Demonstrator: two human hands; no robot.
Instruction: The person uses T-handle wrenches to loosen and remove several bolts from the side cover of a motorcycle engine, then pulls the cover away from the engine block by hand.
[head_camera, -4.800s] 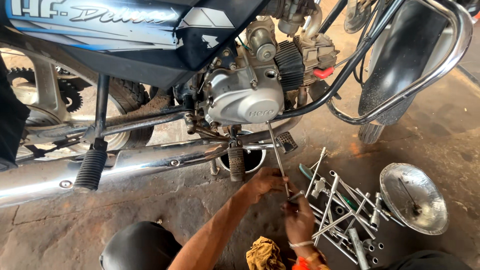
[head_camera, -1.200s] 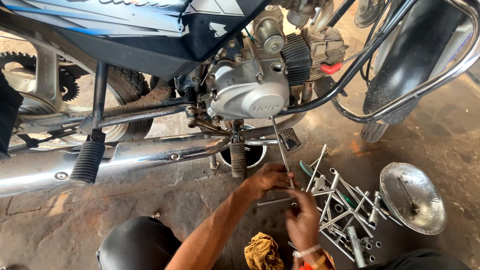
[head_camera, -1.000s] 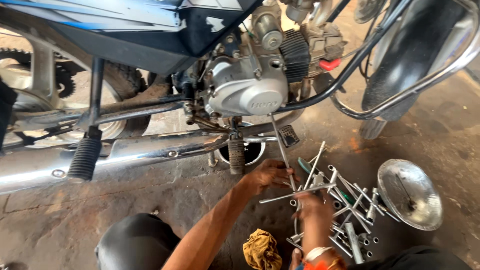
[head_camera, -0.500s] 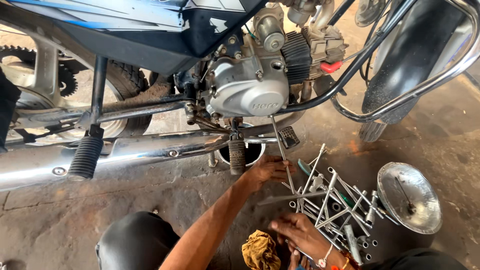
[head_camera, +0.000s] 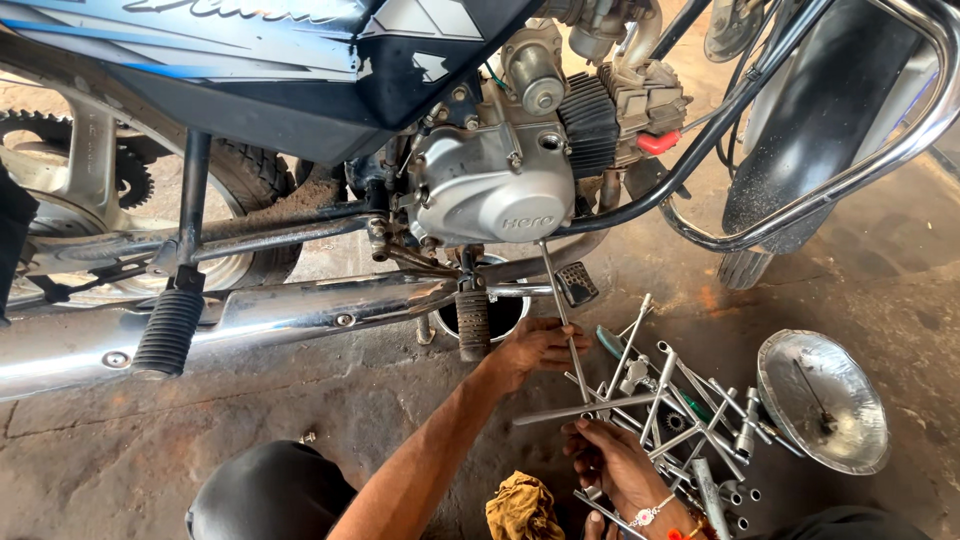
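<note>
Left hand (head_camera: 535, 350) closed on the long T-handle wrench (head_camera: 560, 310), shaft angled up to the underside of the silver engine cover (head_camera: 495, 195). Right hand (head_camera: 615, 465) grips the cross bar (head_camera: 585, 408) low over the spanner pile (head_camera: 690, 410). Risk: angled shaft slips off the fastener, rounding it; knuckles hit the footpeg (head_camera: 472, 322).

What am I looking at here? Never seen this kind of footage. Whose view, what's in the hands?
One picture, from a camera on a person's head, looking down at their own two hands. They crouch beside a motorcycle; its silver engine cover and chrome exhaust pipe fill the top. The left hand grips a long thin metal rod that reaches up to the engine. The right hand holds a long steel bar at the pile of socket wrenches on the concrete floor. Nearby lie a shiny metal bowl and a yellow rag.
</note>
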